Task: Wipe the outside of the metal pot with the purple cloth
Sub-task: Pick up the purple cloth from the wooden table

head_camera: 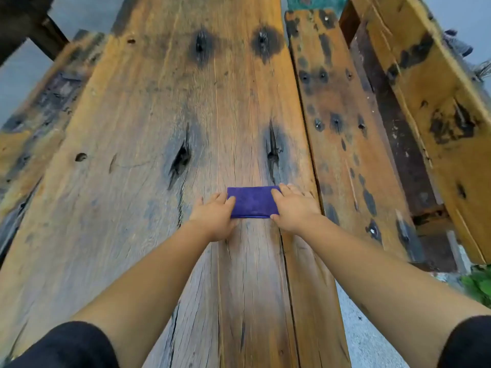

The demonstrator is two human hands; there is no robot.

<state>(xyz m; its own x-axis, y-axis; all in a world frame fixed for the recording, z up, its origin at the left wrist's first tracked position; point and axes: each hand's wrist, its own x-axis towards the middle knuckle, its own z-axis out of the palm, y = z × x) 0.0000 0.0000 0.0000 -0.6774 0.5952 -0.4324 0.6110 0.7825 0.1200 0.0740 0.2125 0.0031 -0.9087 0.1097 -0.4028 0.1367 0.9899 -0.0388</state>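
Note:
A purple cloth (pixel 252 201), folded into a flat rectangle, lies on the wide weathered wooden table (pixel 148 134). My left hand (pixel 214 217) rests on its left end with fingers laid over the edge. My right hand (pixel 293 207) presses on its right end, thumb at the near corner. Both hands lie flat on the cloth, pinning it to the wood. No metal pot is in view.
A narrower plank (pixel 342 123) with dark nail holes runs along the right of the table. Beyond it stands a wooden bench (pixel 435 107). Green leaves (pixel 478 284) show at the lower right over grey ground. Cracks and knots mark the tabletop.

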